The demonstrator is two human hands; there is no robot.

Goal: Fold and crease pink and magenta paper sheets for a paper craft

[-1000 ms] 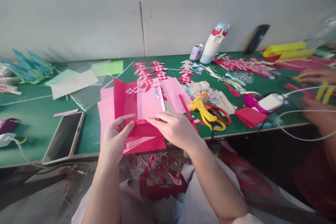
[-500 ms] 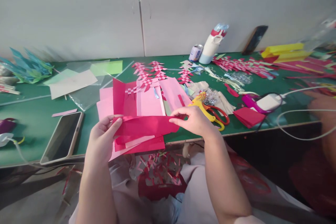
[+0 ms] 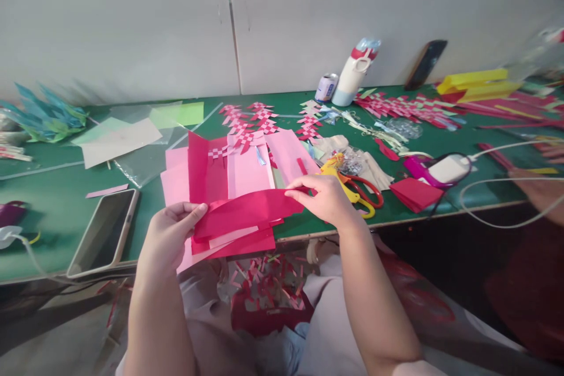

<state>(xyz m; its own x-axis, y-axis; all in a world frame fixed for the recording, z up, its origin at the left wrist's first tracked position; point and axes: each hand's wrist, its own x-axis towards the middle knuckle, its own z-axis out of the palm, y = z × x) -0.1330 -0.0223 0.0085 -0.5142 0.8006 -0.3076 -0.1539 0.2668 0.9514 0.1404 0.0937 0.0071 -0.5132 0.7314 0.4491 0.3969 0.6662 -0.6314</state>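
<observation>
A folded strip of red paper (image 3: 247, 211) is stretched between my two hands above the table's front edge. My left hand (image 3: 174, 232) pinches its left end between thumb and fingers. At the other end my right hand (image 3: 319, 197) grips the upper corner the same way. Under the strip lie more red and pink sheets (image 3: 247, 244), partly covered. Behind it stands an upright red folded sheet (image 3: 207, 161) beside pink paper (image 3: 249, 170). Yellow-handled scissors (image 3: 352, 188) and orange-handled scissors (image 3: 365, 185) lie just right of my right hand.
Woven red-and-pink paper pieces (image 3: 238, 123) lie at the back of the green table (image 3: 57, 194). A phone (image 3: 106, 232) rests at the left. A bottle (image 3: 355, 73) and a can (image 3: 326, 88) stand by the wall. White cables (image 3: 462, 200) and another person's hand (image 3: 537, 188) are at the right.
The left end of the red paper strip has dropped slightly, and the strip now bows upward. The other person's hand at the right has come further over the table.
</observation>
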